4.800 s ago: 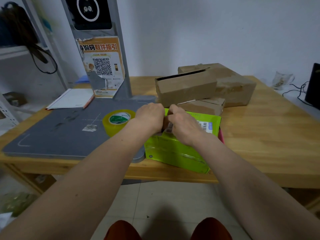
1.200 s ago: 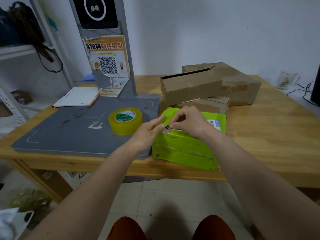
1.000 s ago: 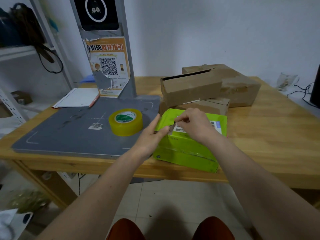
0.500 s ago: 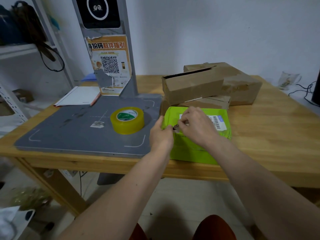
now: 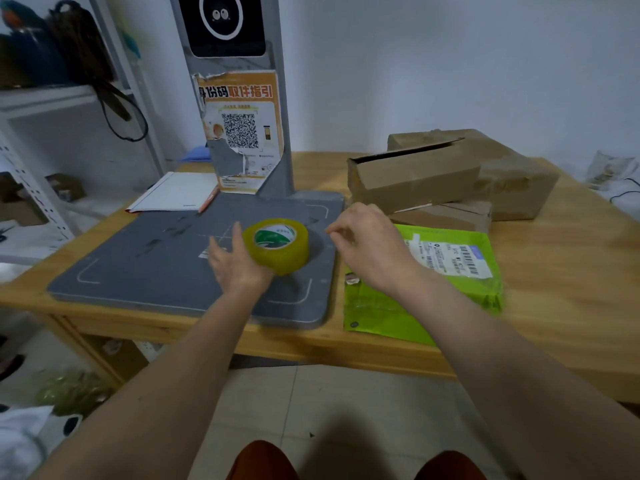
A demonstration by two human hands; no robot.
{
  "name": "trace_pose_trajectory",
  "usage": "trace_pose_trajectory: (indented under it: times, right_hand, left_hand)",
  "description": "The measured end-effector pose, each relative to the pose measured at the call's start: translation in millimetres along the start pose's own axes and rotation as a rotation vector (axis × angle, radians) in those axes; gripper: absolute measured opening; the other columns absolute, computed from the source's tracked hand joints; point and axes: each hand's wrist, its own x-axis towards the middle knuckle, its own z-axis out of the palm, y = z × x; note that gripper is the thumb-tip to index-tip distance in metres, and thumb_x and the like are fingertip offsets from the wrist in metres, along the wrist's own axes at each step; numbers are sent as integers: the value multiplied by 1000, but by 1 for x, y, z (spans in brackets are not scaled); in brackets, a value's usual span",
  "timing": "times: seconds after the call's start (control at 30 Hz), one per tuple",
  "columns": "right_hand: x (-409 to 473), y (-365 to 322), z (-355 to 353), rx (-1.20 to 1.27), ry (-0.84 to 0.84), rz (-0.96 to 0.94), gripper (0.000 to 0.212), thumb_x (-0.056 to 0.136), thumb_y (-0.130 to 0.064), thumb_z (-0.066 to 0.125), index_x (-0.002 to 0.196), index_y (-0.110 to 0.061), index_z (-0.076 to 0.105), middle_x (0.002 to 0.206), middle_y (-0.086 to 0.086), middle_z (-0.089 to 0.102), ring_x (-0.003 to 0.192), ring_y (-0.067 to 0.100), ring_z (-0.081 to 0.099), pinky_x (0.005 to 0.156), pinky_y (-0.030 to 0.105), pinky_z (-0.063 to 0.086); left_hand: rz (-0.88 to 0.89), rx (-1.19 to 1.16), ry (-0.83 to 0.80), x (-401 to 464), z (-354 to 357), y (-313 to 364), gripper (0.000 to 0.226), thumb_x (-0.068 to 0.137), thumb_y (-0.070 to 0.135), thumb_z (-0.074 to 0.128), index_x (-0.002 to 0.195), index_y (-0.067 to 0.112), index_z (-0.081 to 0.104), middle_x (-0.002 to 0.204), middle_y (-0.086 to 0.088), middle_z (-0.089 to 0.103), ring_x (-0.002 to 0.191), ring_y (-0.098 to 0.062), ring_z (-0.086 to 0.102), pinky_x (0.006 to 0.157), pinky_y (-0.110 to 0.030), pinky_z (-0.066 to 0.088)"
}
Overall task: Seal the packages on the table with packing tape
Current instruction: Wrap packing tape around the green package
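My left hand [image 5: 239, 263] grips the tape roll [image 5: 276, 244] at its near-left side, fingers curled under its wall; the roll lies flat on the grey mat [image 5: 173, 258], toward the mat's right edge. My right hand [image 5: 369, 245] hovers just right of the roll, fingers loosely curled, holding nothing. The green package [image 5: 415, 292] lies at the worktop's [image 5: 571, 271] front edge, beside the mat. Step in hand, as I judge it: take up the roll and find the tape's free end. Steady the roll with the left, pick the end with the right. Brown boxes [image 5: 450, 174] stand stacked behind; the front one shows an open slit, contents not visible
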Motion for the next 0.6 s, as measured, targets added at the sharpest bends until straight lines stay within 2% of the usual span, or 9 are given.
trace_pose_trajectory:
  times: [0.07,0.13,0.27,0.3,0.37,0.4,0.5,0.57,0.6]
  right_hand:
    - [11,-17,9,4,-29,-52,22,96,-18,55,110,-14,72,114,10,62,111,29,50,95,39,41]
    - [22,-38,25,3,-79,-98,23,97,-17,53,110,-13,71,116,11,61,114,30,49,94,42,43]
    - [40,-64,73,-48,-269,-49,27,94,-16,54,116,-6,66,125,15,59,121,33,49,95,39,44]
    - [45,-66,84,-70,-313,-20,30,94,-18,55,120,-4,62,130,16,56,125,34,46,99,39,41]
    - [53,-64,104,-130,-370,42,43,94,-24,57,131,-4,50,139,15,49,132,34,37,108,41,31]
    - [56,-62,112,-153,-390,85,49,94,-26,58,135,-5,45,142,14,45,136,33,33,112,45,25]
    - [63,-56,130,-169,-423,214,55,93,-27,61,139,-7,39,144,10,42,141,30,23,115,62,11]
    - [66,-52,135,-179,-413,233,45,92,-23,63,132,-10,47,139,8,47,141,29,22,114,66,11]
    - [67,-49,136,-158,-406,236,40,92,-22,63,129,-12,50,137,8,48,140,28,23,113,65,15]
  left_hand:
    - [-60,-54,-67,13,-6,-9,126,66,31,90,157,27,4,163,-14,0,150,-32,1,119,-47,17]
    - [-73,-112,-105,25,-10,-19,134,61,27,93,157,19,0,162,-16,7,149,-32,8,119,-45,17]
    - [-9,-243,-201,40,-16,-35,130,64,11,91,157,15,0,162,-14,14,148,-28,17,118,-42,25]
    - [14,-280,-234,43,-17,-38,126,66,6,88,156,15,0,162,-12,16,147,-23,20,115,-30,30]
    - [43,-354,-268,46,-19,-42,117,73,-6,80,156,14,1,158,-8,23,135,-13,31,88,-2,37]
    - [52,-370,-270,48,-20,-44,111,76,-9,75,156,14,2,157,-7,26,131,-12,34,81,0,36]
    - [75,-343,-246,58,-22,-49,96,84,-13,61,157,15,5,160,-6,23,142,-22,31,101,-24,38]
    - [93,-348,-251,67,-20,-53,90,86,-17,50,157,16,7,160,-5,26,144,-23,30,109,-34,37]
    - [107,-354,-259,71,-19,-54,88,86,-18,47,157,16,8,160,-5,26,144,-22,30,111,-33,36]
